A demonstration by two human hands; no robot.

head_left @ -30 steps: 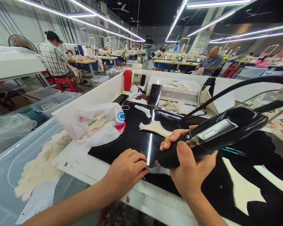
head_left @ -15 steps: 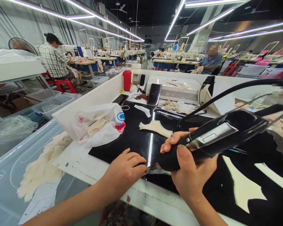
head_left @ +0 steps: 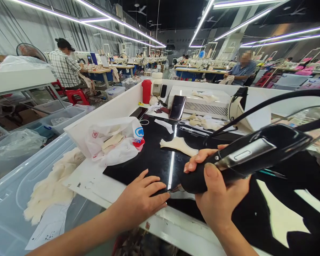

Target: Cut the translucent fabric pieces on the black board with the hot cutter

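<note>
My right hand (head_left: 224,195) is wrapped around a black electric clipper (head_left: 245,156) with a silver panel, its thumb on top. The metal tip of the clipper (head_left: 177,188) points left and down, close to the left fingertips. Beneath that tip a pale strip of material (head_left: 185,195) partly shows at the front edge of the glossy black sheet (head_left: 138,167). My left hand (head_left: 146,197) rests palm down there, fingers spread, its fingertips beside the tip. Whether they press on the strip I cannot tell. Beyond the hands lies a cream fabric piece (head_left: 178,145).
A white plastic bag (head_left: 114,142) holds fabric scraps at the left. Another cream piece (head_left: 282,213) lies at the right. A smartphone (head_left: 177,107), red cup (head_left: 146,91) and white vented box (head_left: 202,103) stand at the back. The clipper's thick black cable (head_left: 269,101) arches at the right.
The whole view has shifted slightly, so things appear a little further right. My left fingers are spread a bit wider. The clipper stays in my right hand with its tip close to my left fingertips.
</note>
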